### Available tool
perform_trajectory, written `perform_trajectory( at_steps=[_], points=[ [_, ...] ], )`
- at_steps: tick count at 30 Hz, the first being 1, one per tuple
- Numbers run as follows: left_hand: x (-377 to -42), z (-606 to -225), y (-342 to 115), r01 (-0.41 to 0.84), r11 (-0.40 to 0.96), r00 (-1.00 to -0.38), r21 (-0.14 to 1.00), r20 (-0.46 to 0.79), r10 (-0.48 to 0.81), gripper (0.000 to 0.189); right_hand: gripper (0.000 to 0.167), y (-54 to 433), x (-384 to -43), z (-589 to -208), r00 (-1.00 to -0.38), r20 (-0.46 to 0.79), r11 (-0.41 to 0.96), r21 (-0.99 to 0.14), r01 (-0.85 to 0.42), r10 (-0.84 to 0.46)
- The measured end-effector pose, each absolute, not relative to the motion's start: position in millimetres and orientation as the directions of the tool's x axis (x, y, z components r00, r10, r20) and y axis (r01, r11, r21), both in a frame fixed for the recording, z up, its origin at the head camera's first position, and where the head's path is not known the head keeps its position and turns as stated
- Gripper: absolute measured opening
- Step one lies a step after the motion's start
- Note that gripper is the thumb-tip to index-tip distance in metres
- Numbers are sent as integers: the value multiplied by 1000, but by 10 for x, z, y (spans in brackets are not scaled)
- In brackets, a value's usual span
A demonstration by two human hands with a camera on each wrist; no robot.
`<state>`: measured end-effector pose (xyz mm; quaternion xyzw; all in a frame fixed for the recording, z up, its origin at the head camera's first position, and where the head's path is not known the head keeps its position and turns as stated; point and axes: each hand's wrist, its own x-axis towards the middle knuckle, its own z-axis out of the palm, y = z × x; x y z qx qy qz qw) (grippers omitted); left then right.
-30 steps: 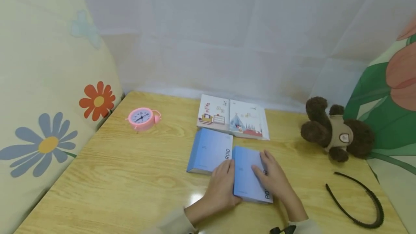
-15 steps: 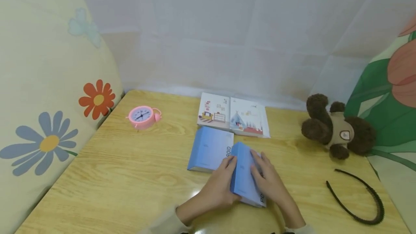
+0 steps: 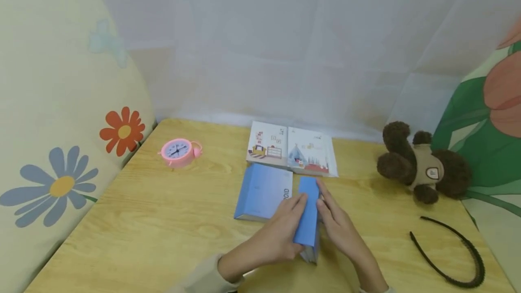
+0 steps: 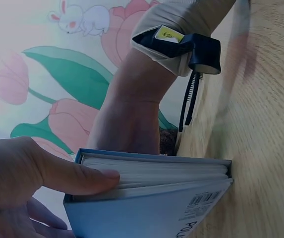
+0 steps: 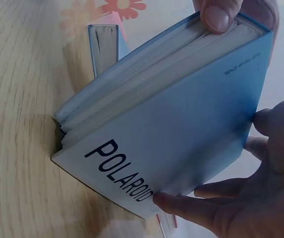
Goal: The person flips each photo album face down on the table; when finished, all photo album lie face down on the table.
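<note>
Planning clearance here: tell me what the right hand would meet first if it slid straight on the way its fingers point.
Likely the open illustrated picture book lying flat beyond the right hand; depth unclear.

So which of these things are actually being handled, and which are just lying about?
In hand: tilted blue book, held between left hand and right hand.

Lying about: second blue book, open picture book, pink clock, plush toy, black headband.

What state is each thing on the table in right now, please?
Blue book: tipped up on its edge, gripped by both hands.
Left hand: holds the book's left cover.
Right hand: holds the right cover.
Second blue book: lying flat, closed.
Picture book: lying open.
Pink clock: upright.
Plush toy: lying down.
Headband: flat on the table.
</note>
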<state>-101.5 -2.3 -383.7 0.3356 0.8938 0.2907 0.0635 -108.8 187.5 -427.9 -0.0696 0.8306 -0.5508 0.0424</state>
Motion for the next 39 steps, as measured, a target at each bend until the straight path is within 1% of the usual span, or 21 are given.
perform_trajectory(
  at_steps=[4, 6, 8, 10, 12, 14, 17, 19, 22, 23, 25, 29, 31, 33, 35, 37, 39],
  points=[
    [-1010, -3876, -40, 533, 583, -771, 613, 67, 634, 104, 54, 1876, -1069, -4254, -985, -13, 366, -929, -51, -170],
    [-1021, -3940, -65, 487, 534, -783, 691, 76, 617, 109, 55, 1879, -1063, -4248, -987, -11, 383, -922, -51, -158],
    [-1037, -4050, -92, 406, 429, -801, 807, 88, 592, 117, 57, 1888, -1058, -4245, -990, 0, 416, -907, -60, -143],
    [-1053, -4187, -112, 323, 298, -811, 898, 100, 576, 125, 59, 1898, -1054, -4239, -991, 12, 444, -893, -70, -132],
    [-1067, -4342, -120, 278, 187, -807, 942, 124, 577, 129, 61, 1908, -1051, -4231, -992, 23, 463, -883, -78, -124],
    [-1083, -4477, -101, 292, 132, -780, 947, 156, 607, 128, 61, 1916, -1048, -4224, -993, 22, 465, -882, -76, -119],
    [-1099, -4624, -29, 377, 109, -728, 920, 221, 649, 121, 61, 1924, -1040, -4217, -993, 13, 441, -895, -65, -120],
    [-1104, -4674, 25, 408, 92, -707, 908, 251, 662, 117, 60, 1926, -1034, -4217, -992, 3, 399, -915, -54, -128],
    [-1108, -4698, 81, 443, 111, -705, 889, 269, 656, 112, 59, 1935, -1024, -4221, -989, -19, 296, -955, -26, -148],
    [-1110, -4697, 90, 443, 122, -708, 888, 264, 654, 114, 58, 1943, -1020, -4220, -988, -28, 259, -966, -13, -153],
    [-1105, -4688, 93, 474, 189, -717, 860, 252, 650, 116, 57, 1970, -1004, -4217, -986, -49, 192, -981, 18, -158],
    [-1062, -4668, 70, 540, 381, -730, 751, 192, 656, 122, 57, 2083, -947, -4196, -983, -121, 139, -985, 102, -138],
    [-1031, -4665, 60, 569, 462, -731, 680, 163, 662, 118, 57, 2159, -902, -4189, -980, -162, 155, -978, 143, -118],
    [-1000, -4656, 54, 591, 511, -727, 624, 137, 673, 113, 58, 2228, -869, -4191, -977, -186, 193, -967, 164, -104],
    [-967, -4639, 51, 611, 543, -719, 576, 116, 686, 108, 60, 2283, -835, -4193, -977, -194, 266, -950, 165, -84],
    [-933, -4617, 56, 633, 568, -710, 527, 101, 697, 104, 65, 2323, -805, -4195, -978, -202, 355, -919, 172, -49],
    [-905, -4604, 64, 662, 584, -696, 469, 95, 712, 100, 76, 2355, -781, -4209, -976, -215, 423, -887, 187, -20]
  ],
)
